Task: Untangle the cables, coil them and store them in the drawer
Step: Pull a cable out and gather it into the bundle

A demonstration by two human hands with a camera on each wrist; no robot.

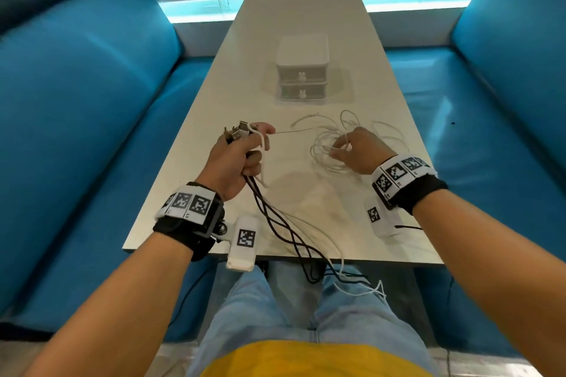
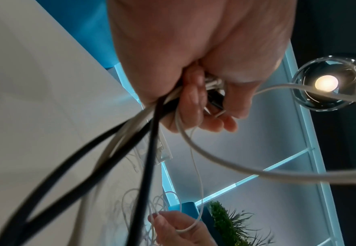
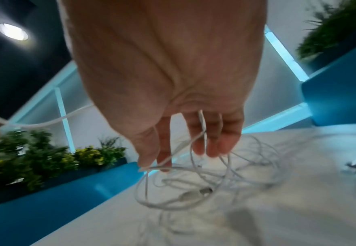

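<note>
My left hand [image 1: 242, 150] grips a bundle of black and white cables [image 1: 275, 217] with the plug ends [image 1: 237, 131] sticking out above the fist; the cables trail over the table's near edge onto my lap. In the left wrist view the left hand [image 2: 198, 99] is curled round the same cables [image 2: 134, 149]. My right hand [image 1: 352, 147] pinches a thin white cable from the tangled white pile [image 1: 333, 144] on the table. In the right wrist view its fingers [image 3: 164, 149] hold a strand above the loose loops [image 3: 193, 191]. A white two-drawer box [image 1: 302, 73] stands farther back, both drawers closed.
The white table [image 1: 214, 95] runs between two blue sofas [image 1: 76, 101]. More thin white cable loops [image 1: 389, 131] lie right of my right hand. Plants [image 3: 46, 158] stand behind the sofa.
</note>
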